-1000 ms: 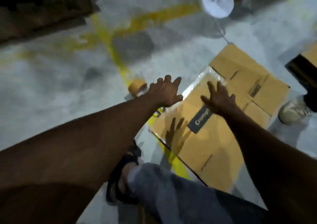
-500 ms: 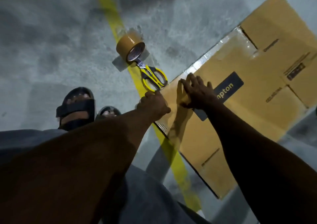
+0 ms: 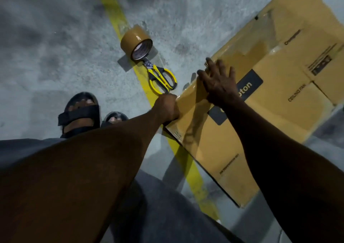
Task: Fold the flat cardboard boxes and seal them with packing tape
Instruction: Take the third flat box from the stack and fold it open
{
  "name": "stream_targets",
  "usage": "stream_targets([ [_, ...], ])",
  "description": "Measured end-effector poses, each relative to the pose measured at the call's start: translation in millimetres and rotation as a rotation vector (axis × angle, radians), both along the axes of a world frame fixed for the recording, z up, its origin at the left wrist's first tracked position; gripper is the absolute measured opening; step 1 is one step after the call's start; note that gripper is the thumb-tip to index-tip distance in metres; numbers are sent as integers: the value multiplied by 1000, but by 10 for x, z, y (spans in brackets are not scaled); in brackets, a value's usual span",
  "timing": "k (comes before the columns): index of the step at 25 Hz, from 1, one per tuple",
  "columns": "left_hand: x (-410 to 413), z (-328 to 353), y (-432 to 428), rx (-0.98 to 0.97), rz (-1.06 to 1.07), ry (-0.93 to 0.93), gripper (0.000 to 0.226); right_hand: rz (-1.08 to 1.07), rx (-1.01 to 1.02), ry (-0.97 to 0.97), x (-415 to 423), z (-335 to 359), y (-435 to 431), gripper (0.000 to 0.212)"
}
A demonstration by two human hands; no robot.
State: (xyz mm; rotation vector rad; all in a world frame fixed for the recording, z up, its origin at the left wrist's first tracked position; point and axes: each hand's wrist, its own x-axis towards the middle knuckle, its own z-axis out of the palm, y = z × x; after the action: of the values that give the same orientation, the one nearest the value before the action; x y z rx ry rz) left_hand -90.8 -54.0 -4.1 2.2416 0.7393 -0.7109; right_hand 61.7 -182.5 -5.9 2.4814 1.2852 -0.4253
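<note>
Brown corrugated cardboard, a flat box [image 3: 283, 101], lies on the grey concrete floor [image 3: 46, 52] to my right, and the frame cuts off its far end at the top and right. My right hand [image 3: 220, 83] lies flat on the box near its left edge, with the fingers straight and spread and nothing held. It covers the start of a dark printed label [image 3: 256, 79], so only the letters "pton" can be read. A glossy strip of clear tape [image 3: 247, 38] runs along that left edge, though glare makes its limits hard to trace. My left hand [image 3: 167, 106] sits curled against the box edge closer to me, knuckles towards the camera. Its fingertips are hidden behind them, so I cannot tell whether they pinch the cardboard or only rest against it. "CEILING FAN" is legible on the box, while the other print is too small or blurred. A roll of brown packing tape [image 3: 135, 42] lies on the yellow painted floor line [image 3: 111, 10], apart from the box. Yellow-handled scissors [image 3: 161, 78] lie with their handles just beside my left hand and their blade tips hidden at the roll's open core. My forearms hide much of my grey trousers [image 3: 167, 214]. Above them show 1 black strapped sandal [image 3: 79, 113] and the toe of a 2nd [image 3: 115, 117].
</note>
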Motion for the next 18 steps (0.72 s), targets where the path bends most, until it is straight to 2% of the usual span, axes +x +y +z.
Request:
stream_targets([
  [2,-25,218,-84,-88,-54,-118,40,47,-48,-102,129,258,56,46],
  [4,-5,465,-154,-98,-118,-204,47,72,-135,-144,221,646,71,28],
  [6,112,789,-230,-61,-180,-201,40,43,-146,-112,266,1064,58,19],
  [13,606,2576,-370,183,-269,-398,22,-104,38,-251,59,2632,-100,20],
  [18,532,3944,-334,351,-400,-512,15,-203,239,-414,-246,3792,-307,23],
])
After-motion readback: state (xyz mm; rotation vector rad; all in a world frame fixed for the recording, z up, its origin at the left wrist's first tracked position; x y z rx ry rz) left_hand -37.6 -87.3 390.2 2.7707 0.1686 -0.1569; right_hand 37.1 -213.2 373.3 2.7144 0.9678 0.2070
